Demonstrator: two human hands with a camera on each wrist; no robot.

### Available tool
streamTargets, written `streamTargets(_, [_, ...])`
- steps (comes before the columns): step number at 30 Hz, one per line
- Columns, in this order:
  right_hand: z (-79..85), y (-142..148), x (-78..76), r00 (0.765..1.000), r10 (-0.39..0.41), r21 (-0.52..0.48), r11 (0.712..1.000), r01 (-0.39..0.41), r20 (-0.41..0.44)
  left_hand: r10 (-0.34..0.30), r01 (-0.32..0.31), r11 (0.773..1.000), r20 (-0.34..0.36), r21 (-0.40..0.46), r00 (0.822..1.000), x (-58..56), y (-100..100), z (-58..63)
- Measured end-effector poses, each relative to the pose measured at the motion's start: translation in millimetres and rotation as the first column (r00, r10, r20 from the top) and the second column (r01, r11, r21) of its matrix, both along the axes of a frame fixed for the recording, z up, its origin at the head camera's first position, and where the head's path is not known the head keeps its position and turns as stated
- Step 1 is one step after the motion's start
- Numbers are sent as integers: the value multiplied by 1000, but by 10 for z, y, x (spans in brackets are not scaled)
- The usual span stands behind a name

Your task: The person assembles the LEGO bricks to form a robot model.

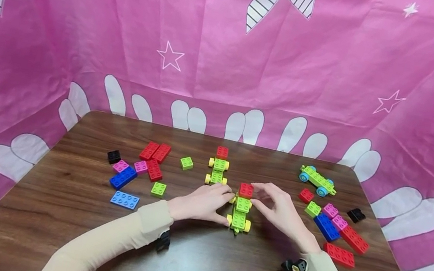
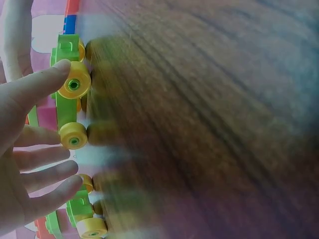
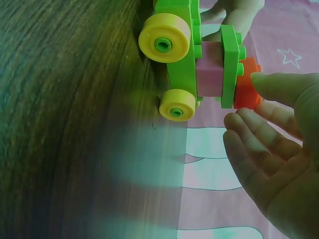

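A toy car [image 1: 239, 219] with a lime-green base and yellow wheels stands on the table between both hands. A pink brick [image 3: 209, 69], a green brick [image 3: 228, 67] and a red brick [image 3: 246, 84] are stacked on its far end. My left hand [image 1: 201, 203] holds the car's left side, its thumb on the rear wheel [image 2: 75, 82] and its forefinger by the front wheel [image 2: 74, 135]. My right hand [image 1: 280, 210] is at the stack's right side, thumb and forefinger loosely spread at the red brick's edge. Its far fingers are partly hidden.
Another yellow-wheeled car [image 1: 218, 169] with a red brick on top stands just beyond. A blue-wheeled car base [image 1: 317, 180] sits at the far right. Loose bricks lie on both sides, including a light blue brick [image 1: 125, 199] and a long red brick [image 1: 339, 255].
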State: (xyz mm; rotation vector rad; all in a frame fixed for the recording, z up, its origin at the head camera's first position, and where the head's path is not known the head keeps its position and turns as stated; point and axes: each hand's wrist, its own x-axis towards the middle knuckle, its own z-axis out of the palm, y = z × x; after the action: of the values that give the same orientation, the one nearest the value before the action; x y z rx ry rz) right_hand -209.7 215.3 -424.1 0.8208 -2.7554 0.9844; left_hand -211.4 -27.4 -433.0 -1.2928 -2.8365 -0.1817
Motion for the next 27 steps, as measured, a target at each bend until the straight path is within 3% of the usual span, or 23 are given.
streamTargets(21, [11,116,-33,999,-26,-7,1000,26,-22,-32,33,999,-82,8,996,-85,103,-26])
streamTargets(27, [-8,246,4,999,-32,41,999,34,-42,-33,32,999,-105,-12,994,-102,139,-7])
